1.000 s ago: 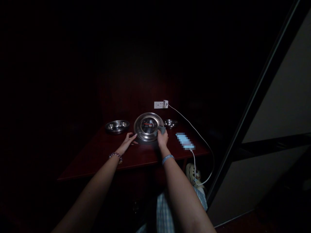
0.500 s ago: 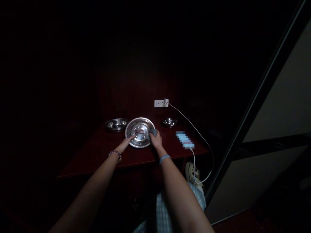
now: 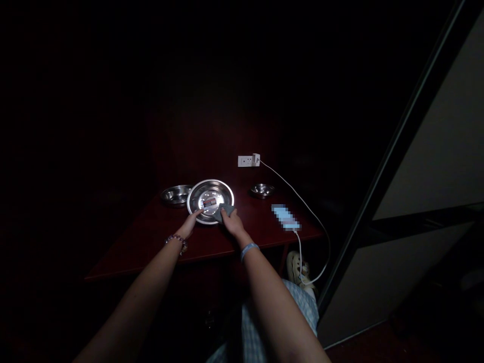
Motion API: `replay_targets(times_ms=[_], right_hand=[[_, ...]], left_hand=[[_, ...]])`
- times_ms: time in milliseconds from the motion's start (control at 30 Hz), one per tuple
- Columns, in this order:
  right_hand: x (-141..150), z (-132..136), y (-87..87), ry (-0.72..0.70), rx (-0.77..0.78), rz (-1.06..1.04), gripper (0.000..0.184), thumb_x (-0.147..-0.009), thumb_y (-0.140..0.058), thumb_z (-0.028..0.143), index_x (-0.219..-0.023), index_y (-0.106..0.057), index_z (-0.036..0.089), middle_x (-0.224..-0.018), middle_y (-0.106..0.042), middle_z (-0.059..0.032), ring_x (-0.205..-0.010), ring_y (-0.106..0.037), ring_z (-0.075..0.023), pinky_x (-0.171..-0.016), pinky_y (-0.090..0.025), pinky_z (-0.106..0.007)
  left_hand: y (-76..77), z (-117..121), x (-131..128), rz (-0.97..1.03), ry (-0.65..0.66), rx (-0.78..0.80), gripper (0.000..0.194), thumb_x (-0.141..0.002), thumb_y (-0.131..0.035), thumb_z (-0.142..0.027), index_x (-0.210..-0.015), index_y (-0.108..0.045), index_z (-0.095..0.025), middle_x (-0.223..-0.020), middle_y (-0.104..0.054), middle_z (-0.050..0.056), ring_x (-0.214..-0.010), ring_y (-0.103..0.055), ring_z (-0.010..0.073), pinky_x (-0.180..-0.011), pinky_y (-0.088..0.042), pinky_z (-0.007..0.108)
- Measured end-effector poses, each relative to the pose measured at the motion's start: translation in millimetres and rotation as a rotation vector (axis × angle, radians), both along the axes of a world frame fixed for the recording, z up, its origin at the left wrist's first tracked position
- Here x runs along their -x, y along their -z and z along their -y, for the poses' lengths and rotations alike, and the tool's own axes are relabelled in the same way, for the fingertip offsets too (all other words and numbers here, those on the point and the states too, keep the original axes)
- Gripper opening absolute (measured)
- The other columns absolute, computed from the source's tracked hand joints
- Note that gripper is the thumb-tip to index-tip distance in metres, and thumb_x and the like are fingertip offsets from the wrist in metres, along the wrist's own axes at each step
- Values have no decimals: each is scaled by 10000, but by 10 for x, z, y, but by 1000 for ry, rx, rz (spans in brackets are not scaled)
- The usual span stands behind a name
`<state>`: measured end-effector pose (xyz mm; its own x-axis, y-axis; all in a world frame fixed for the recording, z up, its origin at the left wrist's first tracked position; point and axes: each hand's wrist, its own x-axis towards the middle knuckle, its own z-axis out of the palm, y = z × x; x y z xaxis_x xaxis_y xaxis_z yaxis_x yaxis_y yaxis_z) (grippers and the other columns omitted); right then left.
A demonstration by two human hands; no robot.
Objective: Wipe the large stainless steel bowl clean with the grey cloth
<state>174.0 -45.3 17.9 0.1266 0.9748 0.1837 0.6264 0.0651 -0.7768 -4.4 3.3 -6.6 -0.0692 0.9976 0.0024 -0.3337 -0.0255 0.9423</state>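
A round, shiny steel basin (image 3: 196,190) with a label on its inner bottom is tilted toward me above the dark red desk (image 3: 151,242). My left hand (image 3: 189,223) grips its near left rim, thumb over the edge and the other fingers hidden behind. In my right hand (image 3: 233,222) is a grey cloth (image 3: 223,214), pressed against the basin's near right inside and rim. Partly behind the basin on the left stands a second steel basin (image 3: 174,195). A small steel bowl (image 3: 262,190) sits to the right.
A phone (image 3: 286,217), blurred out, lies on the right of the desk. Its white cable (image 3: 302,198) runs to a charger in the wall socket (image 3: 245,161) and loops past the desk edge. Below are a clog-type shoe (image 3: 295,267) and checked fabric (image 3: 260,322). A panel (image 3: 427,166) rises at right.
The cloth in my right hand has moved left and slightly down across the basin toward its near rim. The basin has turned, its label now slanted. The view has shifted slightly.
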Motion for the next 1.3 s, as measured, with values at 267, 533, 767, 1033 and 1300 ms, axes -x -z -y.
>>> replay_targets(times_ms=[267, 533, 767, 1033, 1300], right_hand=[[92, 136, -79, 66, 124, 86, 678, -946, -342, 630, -1209, -603, 62, -1164, -684, -281, -1106, -674, -362, -939, -505, -493], [109, 67, -66, -88, 251, -261, 396, -1007, -365, 428, -1151, -606, 148, -818, -733, -82, -678, -723, -184, -617, -562, -262], [104, 24, -61, -15, 224, -252, 323, -1000, -421, 392, -1124, -597, 151, -856, -723, -88, -730, -719, -181, -650, -557, -261], [-78, 163, -234, 161, 113, 115, 460, -991, -412, 416, -1253, -510, 51, -1193, -669, -258, -1119, -668, -299, -921, -504, -362], [-194, 216, -348, 202, 118, 78, 449, -966, -441, 469, -1268, -528, 148, -1204, -677, -193, -1132, -665, -291, -932, -503, -385]], left_hand=[[-75, 103, -45, 55, -3, -27, 226, -800, -667, -204, -1008, -704, -125, -980, -781, 94, -1038, -703, 242, -1029, -480, 381], [-86, 82, -43, -1, -30, -15, 236, -729, -697, -174, -961, -711, -133, -938, -781, 86, -1058, -697, 263, -1056, -462, 414], [41, -12, 18, -176, -48, -10, 179, -570, -701, -194, -743, -690, -151, -720, -745, 65, -919, -709, 287, -977, -489, 427], [37, 47, 30, -233, 3, -12, 240, -475, -712, -209, -707, -692, -150, -675, -727, 45, -756, -687, 256, -825, -521, 377], [-66, 166, 23, -192, 41, 16, 337, -489, -682, -312, -788, -701, -159, -702, -749, 44, -661, -680, 225, -604, -479, 292]])
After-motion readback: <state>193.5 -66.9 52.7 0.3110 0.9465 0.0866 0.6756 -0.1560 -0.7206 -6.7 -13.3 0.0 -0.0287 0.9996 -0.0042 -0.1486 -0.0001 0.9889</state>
